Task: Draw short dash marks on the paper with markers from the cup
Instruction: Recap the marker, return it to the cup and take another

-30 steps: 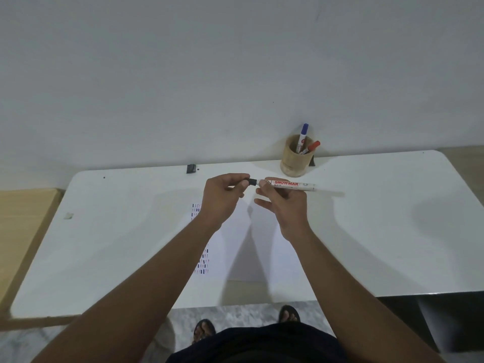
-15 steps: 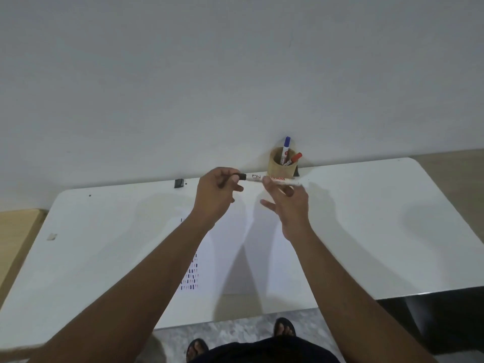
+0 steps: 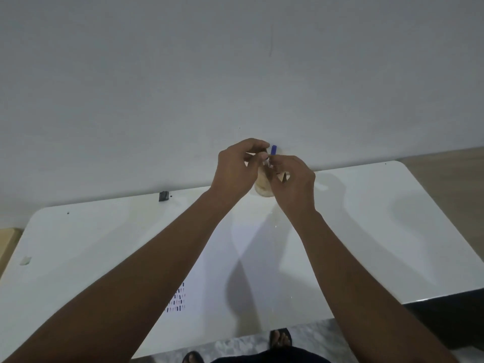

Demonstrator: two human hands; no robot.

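Observation:
Both of my hands are raised over the tan cup [image 3: 263,186] at the back of the white table [image 3: 366,231]. My left hand [image 3: 235,169] and my right hand [image 3: 294,183] pinch a white marker [image 3: 266,161] between their fingertips; most of it is hidden by the fingers. A blue-capped marker [image 3: 274,149] sticks up out of the cup just behind my fingers. The paper [image 3: 222,258] lies on the table under my forearms, with rows of short dash marks [image 3: 178,299] near its left edge.
A small black object [image 3: 163,196] sits at the table's back edge by the grey wall. A small white scrap [image 3: 25,260] lies at the far left. A wooden surface [image 3: 5,239] adjoins the table on the left. My sandalled feet [image 3: 280,339] show below the front edge.
Both hands have carried the marker away from above the paper, up and back to the cup. The view has tilted upward, so the cup now sits behind my fingers.

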